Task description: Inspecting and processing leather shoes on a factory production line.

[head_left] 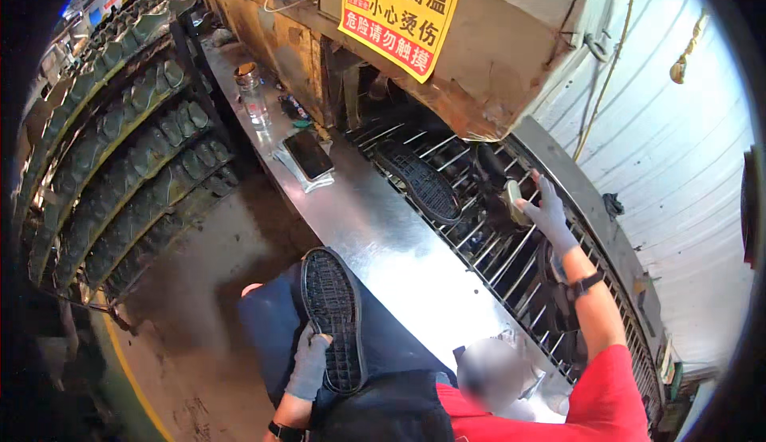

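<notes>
My left hand (309, 365), in a grey glove with bare fingertips, grips the lower left edge of a black shoe sole (331, 314). The sole stands over my lap with its gridded inner side showing. My right hand (549, 212), gloved alike, reaches over the rod conveyor with fingers apart. Its thumb is at the pale green end of a shoe last (515, 201), beside a dark shoe upper (491, 167). Another black sole (423, 183) lies on the rods to the left. Below my right forearm a further dark shoe piece (556, 286) is partly hidden.
A metal table (383, 226) runs along the conveyor (499, 266), bearing a phone (308, 153) on cloths and a clear bottle (254, 103). A machine housing with a yellow warning sign (399, 15) overhangs the conveyor. A rack of shoe lasts (120, 139) stands left.
</notes>
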Demonstrator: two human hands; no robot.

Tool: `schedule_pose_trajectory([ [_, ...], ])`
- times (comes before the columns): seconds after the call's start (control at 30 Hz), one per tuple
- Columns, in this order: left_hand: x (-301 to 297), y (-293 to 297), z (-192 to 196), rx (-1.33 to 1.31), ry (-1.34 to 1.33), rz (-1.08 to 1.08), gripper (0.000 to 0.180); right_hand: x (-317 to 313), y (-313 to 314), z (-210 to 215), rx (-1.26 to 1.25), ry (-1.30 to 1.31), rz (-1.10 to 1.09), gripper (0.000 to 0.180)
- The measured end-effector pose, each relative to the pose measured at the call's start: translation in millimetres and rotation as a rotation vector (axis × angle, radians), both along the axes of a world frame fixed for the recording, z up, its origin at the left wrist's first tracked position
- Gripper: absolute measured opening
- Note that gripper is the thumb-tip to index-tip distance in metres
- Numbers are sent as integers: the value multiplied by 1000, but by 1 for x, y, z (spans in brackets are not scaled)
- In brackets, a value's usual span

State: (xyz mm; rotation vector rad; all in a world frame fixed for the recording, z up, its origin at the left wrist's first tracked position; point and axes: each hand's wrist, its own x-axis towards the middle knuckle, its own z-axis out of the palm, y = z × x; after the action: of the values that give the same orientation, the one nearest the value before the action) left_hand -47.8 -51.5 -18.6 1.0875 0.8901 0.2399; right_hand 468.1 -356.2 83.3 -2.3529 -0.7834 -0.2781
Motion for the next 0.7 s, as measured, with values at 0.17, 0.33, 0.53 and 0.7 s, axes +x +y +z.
schedule_pose_trajectory([
  [0.17,20,-14,46,-39,2,83,46,14,8,-65,337,661,-25,68],
  [0.33,-4,-10,31,345,7,-36,49,-14,21,-31,329,986,-143,33],
  [0.53,-8,25,80,529,-280,83,53,-125,-25,-28,722,1292,43,61],
  [0.7,94,6,138,238,-502,129,63,-233,27,6,513,1363,349,95],
])
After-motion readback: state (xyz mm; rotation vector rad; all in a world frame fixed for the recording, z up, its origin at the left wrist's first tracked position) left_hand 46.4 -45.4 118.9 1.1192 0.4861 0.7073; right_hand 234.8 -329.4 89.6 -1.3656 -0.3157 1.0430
